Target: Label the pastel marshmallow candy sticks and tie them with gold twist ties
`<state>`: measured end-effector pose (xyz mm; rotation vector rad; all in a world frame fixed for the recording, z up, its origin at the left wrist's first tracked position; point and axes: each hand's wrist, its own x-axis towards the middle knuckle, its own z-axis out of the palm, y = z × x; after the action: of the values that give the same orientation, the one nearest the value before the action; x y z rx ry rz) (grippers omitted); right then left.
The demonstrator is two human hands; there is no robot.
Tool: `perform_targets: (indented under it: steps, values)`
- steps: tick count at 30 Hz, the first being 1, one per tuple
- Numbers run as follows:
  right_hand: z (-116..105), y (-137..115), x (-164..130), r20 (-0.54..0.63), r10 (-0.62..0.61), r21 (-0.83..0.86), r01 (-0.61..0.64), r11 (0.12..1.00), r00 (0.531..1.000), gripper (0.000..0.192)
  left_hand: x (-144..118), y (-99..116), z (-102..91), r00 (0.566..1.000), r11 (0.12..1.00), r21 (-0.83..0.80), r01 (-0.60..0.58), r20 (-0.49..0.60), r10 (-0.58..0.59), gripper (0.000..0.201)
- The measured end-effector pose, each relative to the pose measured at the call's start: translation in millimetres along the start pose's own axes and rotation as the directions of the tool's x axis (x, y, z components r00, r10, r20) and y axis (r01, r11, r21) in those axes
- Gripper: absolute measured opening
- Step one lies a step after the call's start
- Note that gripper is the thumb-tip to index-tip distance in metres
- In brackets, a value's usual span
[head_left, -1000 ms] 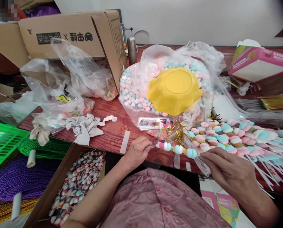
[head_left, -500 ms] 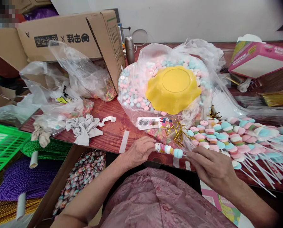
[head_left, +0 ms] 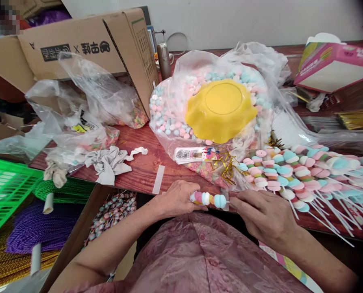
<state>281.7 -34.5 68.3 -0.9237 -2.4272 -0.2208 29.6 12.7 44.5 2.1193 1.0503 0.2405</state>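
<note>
A short candy skewer (head_left: 208, 199) with pink, white, orange and blue pieces lies level between my hands at the table's near edge. My left hand (head_left: 177, 199) pinches its left tip. My right hand (head_left: 262, 213) grips the stick end on the right. Just beyond lie a stack of printed labels (head_left: 193, 154) and gold twist ties (head_left: 228, 167). A pile of finished candy skewers (head_left: 300, 173) spreads to the right on the wooden table (head_left: 144, 173).
A yellow bowl (head_left: 219, 110) sits upside down on a clear bag of pastel candies (head_left: 175, 118). Behind left stand a cardboard box (head_left: 77, 49) and crumpled bags (head_left: 77, 114). A box of lollipops (head_left: 114, 211), a green crate (head_left: 4, 191) and a pink box (head_left: 336, 67) surround the table.
Both hands have drawn the skewer down toward my body, off the pile. My right hand slid left along the stick, and the candies now sit bunched closer together.
</note>
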Motion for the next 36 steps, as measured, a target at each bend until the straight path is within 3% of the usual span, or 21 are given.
perform_targets:
  steps: [3,5,9,17,22,26,30,36]
  values:
    - [-2,-3,10,-0.001,-0.046,0.016,0.046,0.999,0.999,0.022,1,9,-2.6,1.0,1.0,-0.003,0.016,0.002,-0.016,0.033]
    - [-2,-6,13,-0.049,-0.013,0.07,0.017,0.997,0.999,0.018,1,11,-2.3,0.999,1.0,0.007,0.029,-0.043,-0.028,0.027]
    - [0,-8,10,-0.069,0.034,0.119,-0.026,0.993,0.997,0.016,1,3,1.6,0.983,0.995,0.006,0.098,-0.158,-0.096,0.018]
    - [-3,-10,-1,-0.047,-0.05,0.029,0.052,0.998,0.998,0.022,0,-9,6.9,0.955,0.971,-0.164,0.174,-0.211,-0.207,0.02]
    - [-6,-9,-3,-0.002,-0.101,-0.023,0.101,0.995,0.995,0.022,0,-1,8.3,0.962,0.966,-0.187,0.179,-0.174,-0.212,0.023]
    - [-5,-9,3,0.011,-0.109,-0.054,0.109,0.993,0.994,0.023,-1,7,8.3,0.98,0.972,-0.169,0.162,-0.088,-0.179,0.041]
    - [-4,-10,13,0.036,-0.048,-0.039,0.05,0.998,0.998,0.022,-2,10,5.9,0.992,0.989,-0.077,0.128,-0.014,-0.129,0.042]
    - [1,-9,14,0.023,0.115,-0.072,-0.114,0.991,0.993,0.018,-6,5,4.8,1.0,0.99,0.142,0.014,0.009,-0.016,0.034]
